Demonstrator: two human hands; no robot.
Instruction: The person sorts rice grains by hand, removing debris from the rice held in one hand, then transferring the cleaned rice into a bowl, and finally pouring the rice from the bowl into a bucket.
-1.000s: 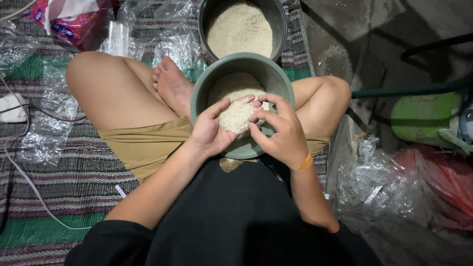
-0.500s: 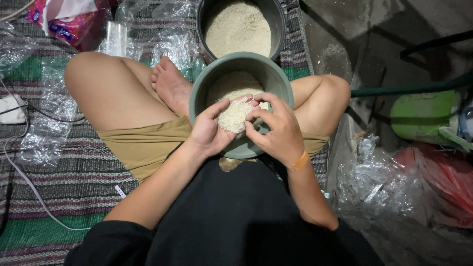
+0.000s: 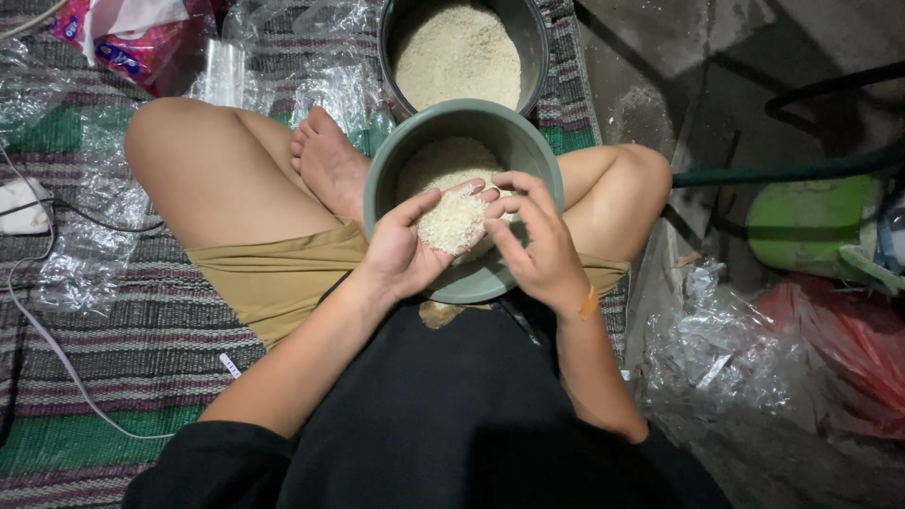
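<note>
Person seated cross-legged on a striped woven mat (image 3: 113, 377), grey-green bowl (image 3: 528, 141) resting in the lap between the knees, rim tipped slightly toward the body. Left hand (image 3: 401, 250) lies palm up over the near half of the bowl, fingers half curled into a shallow cup; its grip is loose and open at the top, carrying a small mound of pale grain (image 3: 452, 221). Right hand (image 3: 537, 245) comes in from the opposite side, fingers bent, tips touching the far edge of that mound just beside the left fingertips; its grip closes on nothing that I can make out, more a picking or brushing contact. The mound sits directly above the rest of the grain (image 3: 443, 160) in the bowl, so anything slipping off the palm lands inside. Both hands equally near; right is above, left beneath. A second, darker pot (image 3: 533, 38) of the same grain stands just beyond the bowl, rims nearly touching. Crumpled clear plastic (image 3: 716, 349) on the floor to the right, a green container (image 3: 811, 221) further out
</note>
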